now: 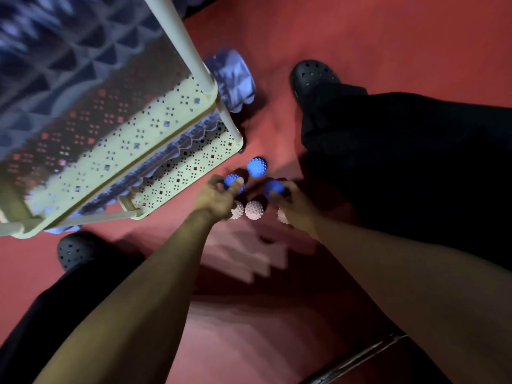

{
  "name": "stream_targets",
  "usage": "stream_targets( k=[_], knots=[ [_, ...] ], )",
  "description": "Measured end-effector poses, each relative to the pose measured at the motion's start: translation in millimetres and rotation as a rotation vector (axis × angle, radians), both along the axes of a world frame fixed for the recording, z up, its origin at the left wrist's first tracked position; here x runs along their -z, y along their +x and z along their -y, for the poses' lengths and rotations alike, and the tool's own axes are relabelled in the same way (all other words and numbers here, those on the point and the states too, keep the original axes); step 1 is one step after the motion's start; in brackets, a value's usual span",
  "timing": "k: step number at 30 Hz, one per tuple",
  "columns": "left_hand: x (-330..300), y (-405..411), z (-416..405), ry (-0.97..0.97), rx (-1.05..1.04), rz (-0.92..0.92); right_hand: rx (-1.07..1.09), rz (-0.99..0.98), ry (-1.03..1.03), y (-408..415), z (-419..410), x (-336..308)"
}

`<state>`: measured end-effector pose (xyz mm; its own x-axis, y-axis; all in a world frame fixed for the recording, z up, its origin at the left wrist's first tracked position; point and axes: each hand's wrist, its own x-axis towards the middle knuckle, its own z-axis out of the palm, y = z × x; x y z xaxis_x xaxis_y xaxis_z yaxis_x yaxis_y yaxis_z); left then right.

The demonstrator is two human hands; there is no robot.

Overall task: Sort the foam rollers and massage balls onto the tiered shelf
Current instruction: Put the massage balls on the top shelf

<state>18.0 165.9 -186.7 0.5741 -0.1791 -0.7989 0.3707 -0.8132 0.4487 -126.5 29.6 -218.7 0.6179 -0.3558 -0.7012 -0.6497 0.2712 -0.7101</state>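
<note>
Spiky massage balls lie on the red floor beside the cream tiered shelf. My left hand grips one blue ball. My right hand grips another blue ball. A third blue ball sits free just beyond them. White spiky balls lie under my hands, one in plain sight, one partly hidden by my left hand, one by my right. Purple ridged foam rollers rest on the shelf tiers, and another purple foam roller lies on the floor behind the shelf post.
My legs in black trousers and black clogs flank the balls, one clog at upper right, the other clog at lower left. The shelf's white post rises on the left. A dark metal strip crosses the floor at the bottom.
</note>
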Motion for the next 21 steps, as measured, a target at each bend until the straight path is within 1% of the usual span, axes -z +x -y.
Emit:
stream_targets(
  k=[2,4,6,8,10,13,17,21],
  knots=[
    [-31,-11,-2,-0.088,-0.153,-0.126,0.034,-0.006,0.036,1,-1,-30],
    [-65,-23,-8,-0.174,-0.249,-0.209,0.069,0.003,0.144,1,-2,-62],
    [-101,-36,-14,-0.311,-0.353,-0.315,0.166,-0.062,0.313,2,-1,-97],
    [-142,-50,-18,-0.431,-0.473,-0.398,0.228,-0.071,0.499,2,2,-135],
    [-186,-65,-23,-0.519,-0.599,-0.399,0.202,0.004,0.630,-4,2,-179],
    [-250,-82,-36,-0.679,-0.694,-0.367,0.168,0.146,0.695,-11,-1,-246],
    [-338,-95,-53,-0.919,-0.696,-0.289,0.080,0.289,0.696,-14,-13,-335],
    [-430,-103,-69,-1.102,-0.674,-0.185,0.004,0.451,0.664,-14,-29,-431]
  ],
)
